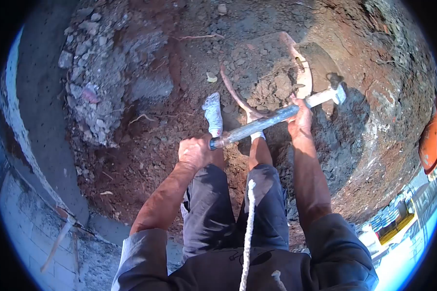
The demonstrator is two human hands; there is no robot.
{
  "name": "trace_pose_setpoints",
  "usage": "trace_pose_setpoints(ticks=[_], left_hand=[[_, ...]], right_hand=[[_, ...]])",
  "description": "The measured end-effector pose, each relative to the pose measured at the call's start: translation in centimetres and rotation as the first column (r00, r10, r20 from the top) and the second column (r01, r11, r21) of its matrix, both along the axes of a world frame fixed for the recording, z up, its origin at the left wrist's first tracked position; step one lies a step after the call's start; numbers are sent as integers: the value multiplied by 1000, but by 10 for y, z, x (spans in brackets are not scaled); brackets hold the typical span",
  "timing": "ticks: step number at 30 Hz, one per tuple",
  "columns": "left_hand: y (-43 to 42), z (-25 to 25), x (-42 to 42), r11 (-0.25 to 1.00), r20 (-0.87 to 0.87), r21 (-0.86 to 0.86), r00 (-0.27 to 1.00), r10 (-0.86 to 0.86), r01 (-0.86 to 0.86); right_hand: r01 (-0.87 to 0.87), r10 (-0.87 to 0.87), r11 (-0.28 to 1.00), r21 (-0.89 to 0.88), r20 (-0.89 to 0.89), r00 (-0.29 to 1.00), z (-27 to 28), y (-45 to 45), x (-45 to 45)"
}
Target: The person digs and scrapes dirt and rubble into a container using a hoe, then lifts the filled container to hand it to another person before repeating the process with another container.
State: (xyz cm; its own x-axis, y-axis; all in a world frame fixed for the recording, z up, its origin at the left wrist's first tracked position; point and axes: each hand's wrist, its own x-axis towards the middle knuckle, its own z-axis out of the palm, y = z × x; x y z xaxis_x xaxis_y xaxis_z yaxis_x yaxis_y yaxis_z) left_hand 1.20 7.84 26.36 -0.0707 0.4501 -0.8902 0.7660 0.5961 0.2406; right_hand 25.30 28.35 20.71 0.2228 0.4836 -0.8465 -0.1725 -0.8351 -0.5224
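Note:
A long grey handle (262, 124) slants across the pit in front of my legs, its right end rising to a pale metal head (340, 94). Wrapped round the lower left end of this tool is my left hand (195, 151). My right hand (301, 116) grips the shaft farther up, close to the head. Just behind the tool, thick roots (303, 72) curve over the dug soil, and one thinner root (234, 92) meets the shaft near my right foot.
Grey rubble (90, 72) lies along the left side beside a concrete edge (43, 106). My feet, one in a whitish covering (212, 114), stand on brown soil. An orange object (428, 143) is at the far right. A white cord (248, 233) hangs before my chest.

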Motion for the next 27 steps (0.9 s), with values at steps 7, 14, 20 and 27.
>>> trace_pose_setpoints(ticks=[7,14,20,27], left_hand=[[-83,141,-25,944,287,-200,906,311,-261],[-265,210,-38,705,-103,-594,906,411,-388],[-320,256,5,295,-221,-426,415,882,-855],[-317,176,-15,-251,-194,-530,-172,966,-810]], right_hand=[[-287,294,952,-105,54,954,34,-77,-66],[-848,836,482,-221,-175,520,62,-268,-146],[-985,902,-148,-87,-420,-98,52,-298,-164],[-727,751,-578,-371,105,-652,3,-138,-119]])
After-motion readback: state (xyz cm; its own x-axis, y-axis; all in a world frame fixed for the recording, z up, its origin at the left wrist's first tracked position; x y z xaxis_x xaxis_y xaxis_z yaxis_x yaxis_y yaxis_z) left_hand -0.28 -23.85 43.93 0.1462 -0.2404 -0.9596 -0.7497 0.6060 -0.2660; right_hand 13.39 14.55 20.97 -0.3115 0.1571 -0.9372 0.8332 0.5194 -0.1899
